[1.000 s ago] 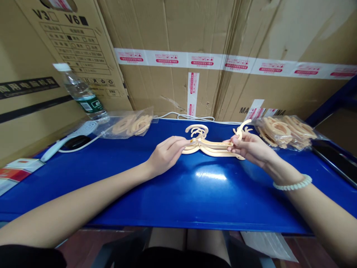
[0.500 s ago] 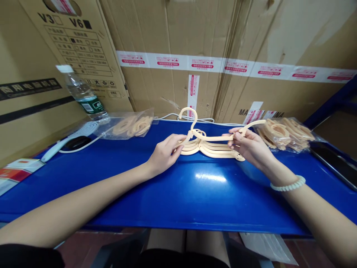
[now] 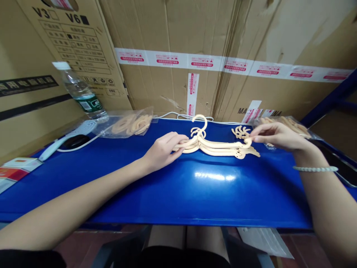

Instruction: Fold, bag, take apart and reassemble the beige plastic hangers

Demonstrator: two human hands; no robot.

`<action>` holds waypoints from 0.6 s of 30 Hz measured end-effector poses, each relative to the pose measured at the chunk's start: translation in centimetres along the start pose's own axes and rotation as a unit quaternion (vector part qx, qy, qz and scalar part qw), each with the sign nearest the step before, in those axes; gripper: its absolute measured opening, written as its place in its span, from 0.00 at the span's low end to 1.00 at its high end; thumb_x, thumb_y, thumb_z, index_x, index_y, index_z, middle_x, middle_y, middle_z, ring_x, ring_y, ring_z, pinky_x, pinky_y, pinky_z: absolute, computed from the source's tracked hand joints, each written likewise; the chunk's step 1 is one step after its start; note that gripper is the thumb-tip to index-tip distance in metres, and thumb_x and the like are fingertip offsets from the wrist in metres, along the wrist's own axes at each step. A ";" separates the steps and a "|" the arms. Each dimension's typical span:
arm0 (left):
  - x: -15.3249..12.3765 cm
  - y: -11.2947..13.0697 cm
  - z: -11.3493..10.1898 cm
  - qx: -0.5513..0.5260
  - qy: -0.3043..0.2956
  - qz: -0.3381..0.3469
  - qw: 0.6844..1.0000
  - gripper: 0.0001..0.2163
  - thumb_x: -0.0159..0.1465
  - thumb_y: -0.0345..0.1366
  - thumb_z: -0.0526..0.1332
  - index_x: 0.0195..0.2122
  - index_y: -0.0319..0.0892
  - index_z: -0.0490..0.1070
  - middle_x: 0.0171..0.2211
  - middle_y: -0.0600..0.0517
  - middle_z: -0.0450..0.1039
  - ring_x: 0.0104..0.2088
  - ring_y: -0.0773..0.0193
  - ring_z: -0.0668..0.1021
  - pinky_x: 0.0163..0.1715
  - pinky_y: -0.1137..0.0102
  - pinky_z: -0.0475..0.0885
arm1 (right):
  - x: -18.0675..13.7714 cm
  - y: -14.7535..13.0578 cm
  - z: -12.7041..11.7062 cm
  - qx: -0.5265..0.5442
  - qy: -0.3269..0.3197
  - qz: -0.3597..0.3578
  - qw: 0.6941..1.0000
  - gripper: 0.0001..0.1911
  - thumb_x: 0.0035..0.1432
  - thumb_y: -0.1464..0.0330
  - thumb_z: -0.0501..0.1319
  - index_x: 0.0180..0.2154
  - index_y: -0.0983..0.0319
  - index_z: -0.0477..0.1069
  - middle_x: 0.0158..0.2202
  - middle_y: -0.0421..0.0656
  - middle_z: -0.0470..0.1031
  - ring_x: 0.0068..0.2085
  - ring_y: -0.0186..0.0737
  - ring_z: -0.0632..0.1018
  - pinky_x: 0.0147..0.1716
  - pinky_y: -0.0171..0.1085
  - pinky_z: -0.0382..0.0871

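A small pile of cream plastic hangers [image 3: 214,147] lies on the blue table [image 3: 178,186], hooks pointing to the far side. My left hand [image 3: 163,149] pinches the left end of the pile, fingers closed on it. My right hand [image 3: 275,136] hovers over the pile's right end, thumb and forefinger pinched at a hanger tip, the other fingers loosely spread. A few loose cream hooks [image 3: 241,131] lie just behind the pile.
A clear bag of cream parts [image 3: 131,124] lies at the back left, another bag [image 3: 292,124] behind my right hand. A water bottle [image 3: 79,91], a white cable and charger [image 3: 71,136] stand at left. Cardboard boxes [image 3: 209,56] wall the back. A dark tray [image 3: 340,163] sits right.
The hanger that both hands held raised half a second ago now lies on top of the pile. My right hand has shifted right toward the bag.
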State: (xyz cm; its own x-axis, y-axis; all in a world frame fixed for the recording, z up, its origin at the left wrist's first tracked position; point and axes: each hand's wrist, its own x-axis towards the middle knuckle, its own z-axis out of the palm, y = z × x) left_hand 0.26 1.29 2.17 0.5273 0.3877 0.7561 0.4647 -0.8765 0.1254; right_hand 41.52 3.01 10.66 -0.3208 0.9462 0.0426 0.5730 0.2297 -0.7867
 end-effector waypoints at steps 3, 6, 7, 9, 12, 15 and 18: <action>0.0 0.1 0.0 0.023 -0.053 0.031 0.998 0.10 0.69 0.28 0.58 0.51 0.38 0.71 0.39 0.46 0.77 0.40 0.57 0.79 0.41 0.64 0.76 | -0.1 -0.1 -0.4 -0.111 -0.111 0.022 0.987 0.22 0.47 0.50 0.74 0.34 0.60 0.83 0.36 0.47 0.83 0.38 0.48 0.80 0.39 0.43 0.73; -0.2 0.0 0.4 0.034 -0.089 0.046 0.994 0.08 0.70 0.30 0.57 0.48 0.38 0.72 0.42 0.44 0.79 0.44 0.55 0.80 0.45 0.61 0.76 | 0.0 -0.5 0.1 -0.163 -0.168 0.051 0.971 0.25 0.49 0.47 0.71 0.35 0.62 0.82 0.29 0.46 0.81 0.31 0.44 0.78 0.31 0.40 0.71; -0.3 0.0 0.6 0.033 -0.100 0.048 0.993 0.08 0.71 0.30 0.57 0.47 0.38 0.73 0.44 0.44 0.79 0.46 0.55 0.80 0.47 0.61 0.76 | 0.1 -0.6 0.2 -0.175 -0.179 0.056 0.967 0.25 0.49 0.46 0.70 0.35 0.62 0.82 0.28 0.45 0.80 0.29 0.43 0.77 0.29 0.39 0.70; -0.5 -0.1 0.7 0.031 -0.123 0.049 0.991 0.07 0.71 0.30 0.57 0.46 0.39 0.73 0.46 0.45 0.79 0.49 0.55 0.80 0.49 0.61 0.76 | 0.2 -0.5 0.4 -0.196 -0.187 0.060 0.961 0.25 0.50 0.46 0.69 0.35 0.62 0.82 0.26 0.44 0.79 0.28 0.42 0.76 0.28 0.38 0.69; -0.7 -0.1 0.8 0.044 -0.149 0.046 0.987 0.07 0.71 0.31 0.57 0.44 0.40 0.74 0.45 0.46 0.79 0.47 0.57 0.81 0.45 0.65 0.77 | 0.4 0.0 0.3 -0.222 -0.183 0.055 0.956 0.23 0.50 0.47 0.69 0.32 0.61 0.82 0.27 0.44 0.80 0.28 0.42 0.76 0.29 0.38 0.68; -0.8 0.0 0.7 0.066 -0.156 0.046 0.985 0.07 0.71 0.32 0.56 0.44 0.41 0.74 0.44 0.47 0.79 0.45 0.59 0.81 0.40 0.68 0.77 | 0.6 0.5 0.5 -0.244 -0.173 0.056 0.952 0.21 0.47 0.48 0.70 0.30 0.61 0.82 0.25 0.43 0.79 0.28 0.42 0.76 0.28 0.38 0.67; -0.8 0.0 0.7 0.097 -0.148 0.060 0.982 0.08 0.72 0.33 0.55 0.43 0.41 0.74 0.42 0.48 0.80 0.43 0.59 0.81 0.38 0.69 0.76 | 0.6 0.4 0.8 -0.264 -0.169 0.066 0.947 0.19 0.47 0.51 0.69 0.30 0.61 0.82 0.25 0.43 0.79 0.28 0.42 0.76 0.28 0.38 0.68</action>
State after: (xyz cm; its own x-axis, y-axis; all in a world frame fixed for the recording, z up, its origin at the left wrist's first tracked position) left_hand 0.35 1.23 1.10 0.7574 0.3761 0.5337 0.4978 -0.8616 -0.0993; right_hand 40.99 3.47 9.89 -0.3924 0.8684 -0.3032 0.8934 0.2814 -0.3503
